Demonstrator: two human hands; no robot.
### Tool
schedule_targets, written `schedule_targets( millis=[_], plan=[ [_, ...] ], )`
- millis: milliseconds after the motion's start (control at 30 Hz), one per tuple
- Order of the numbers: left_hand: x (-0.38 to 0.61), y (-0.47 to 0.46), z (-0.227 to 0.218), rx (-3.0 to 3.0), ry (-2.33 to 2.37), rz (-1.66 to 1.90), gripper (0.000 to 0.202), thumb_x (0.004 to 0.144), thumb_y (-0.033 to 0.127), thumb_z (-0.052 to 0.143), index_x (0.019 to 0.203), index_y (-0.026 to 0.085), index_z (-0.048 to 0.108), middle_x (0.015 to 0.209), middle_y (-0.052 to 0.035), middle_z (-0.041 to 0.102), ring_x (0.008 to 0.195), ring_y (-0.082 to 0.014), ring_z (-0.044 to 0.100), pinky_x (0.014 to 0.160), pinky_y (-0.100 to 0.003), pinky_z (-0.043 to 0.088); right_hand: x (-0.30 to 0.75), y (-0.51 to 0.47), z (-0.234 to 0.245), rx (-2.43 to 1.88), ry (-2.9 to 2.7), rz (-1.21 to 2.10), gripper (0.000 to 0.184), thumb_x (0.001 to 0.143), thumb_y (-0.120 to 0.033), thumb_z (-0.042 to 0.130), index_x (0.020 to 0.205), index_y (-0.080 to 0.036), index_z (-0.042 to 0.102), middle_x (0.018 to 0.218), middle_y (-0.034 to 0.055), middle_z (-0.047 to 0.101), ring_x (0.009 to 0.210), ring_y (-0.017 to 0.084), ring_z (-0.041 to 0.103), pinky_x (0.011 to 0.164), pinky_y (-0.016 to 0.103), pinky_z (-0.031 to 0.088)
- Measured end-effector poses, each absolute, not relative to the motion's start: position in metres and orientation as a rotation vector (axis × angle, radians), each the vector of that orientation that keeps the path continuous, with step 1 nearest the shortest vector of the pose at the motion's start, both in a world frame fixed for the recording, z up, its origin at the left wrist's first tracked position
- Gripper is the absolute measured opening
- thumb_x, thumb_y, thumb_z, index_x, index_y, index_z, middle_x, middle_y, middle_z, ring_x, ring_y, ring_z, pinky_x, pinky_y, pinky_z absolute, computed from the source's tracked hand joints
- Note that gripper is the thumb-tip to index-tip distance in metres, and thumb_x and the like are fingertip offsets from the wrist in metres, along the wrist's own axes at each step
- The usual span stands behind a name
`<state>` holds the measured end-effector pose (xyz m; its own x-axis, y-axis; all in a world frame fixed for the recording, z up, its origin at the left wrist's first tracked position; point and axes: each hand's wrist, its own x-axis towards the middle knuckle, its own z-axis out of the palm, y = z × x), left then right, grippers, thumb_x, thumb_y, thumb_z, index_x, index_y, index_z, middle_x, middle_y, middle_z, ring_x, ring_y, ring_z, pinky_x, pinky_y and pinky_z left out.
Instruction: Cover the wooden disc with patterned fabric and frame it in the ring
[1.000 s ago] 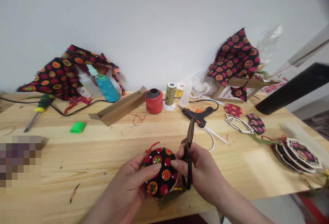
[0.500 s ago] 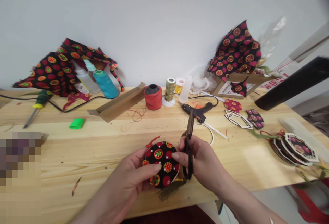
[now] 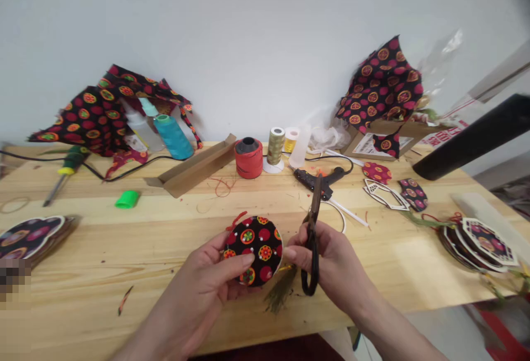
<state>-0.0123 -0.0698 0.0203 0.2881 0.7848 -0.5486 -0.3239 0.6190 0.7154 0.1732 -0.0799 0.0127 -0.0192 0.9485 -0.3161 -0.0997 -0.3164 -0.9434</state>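
My left hand (image 3: 215, 275) pinches a round fabric-covered disc (image 3: 254, 248), black with red and orange dots, a red thread loop at its top and a green tassel (image 3: 281, 293) hanging below. My right hand (image 3: 331, 264) is closed round the handles of dark scissors (image 3: 313, 234), whose blades point up and away. The right thumb sits close to the disc's right edge. Both hands hover over the front middle of the wooden table (image 3: 165, 239).
A red thread spool (image 3: 248, 158), an olive spool (image 3: 275, 148), a black glue gun (image 3: 321, 180) and a cardboard tray (image 3: 194, 168) lie behind. Patterned fabric (image 3: 107, 112) and bottles are back left, a box with fabric (image 3: 381, 96) back right. Finished discs (image 3: 480, 239) are stacked right, others (image 3: 28, 234) left.
The disc has risen and tilted a little to face me, the tassel now shows below it, and the scissors have shifted slightly right. The view has shifted, showing the left stack.
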Motion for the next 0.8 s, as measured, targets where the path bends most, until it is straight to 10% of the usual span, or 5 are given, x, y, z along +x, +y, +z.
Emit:
schedule_targets(
  millis=[800],
  plan=[
    [-0.002, -0.068, 0.017, 0.525, 0.984, 0.917, 0.039, 0.075, 0.013, 0.074, 0.112, 0.019, 0.065, 0.1, -0.0086, 0.075, 0.084, -0.022, 0.07, 0.069, -0.032, 0.059, 0.153, -0.083, 0.009, -1.294, -0.909, 1.5, 0.034, 0.059, -0.031, 0.078, 0.07, -0.021, 0.048, 0.065, -0.0049, 0.056, 0.06, 0.011, 0.052, 0.056, 0.023, 0.041]
  ],
)
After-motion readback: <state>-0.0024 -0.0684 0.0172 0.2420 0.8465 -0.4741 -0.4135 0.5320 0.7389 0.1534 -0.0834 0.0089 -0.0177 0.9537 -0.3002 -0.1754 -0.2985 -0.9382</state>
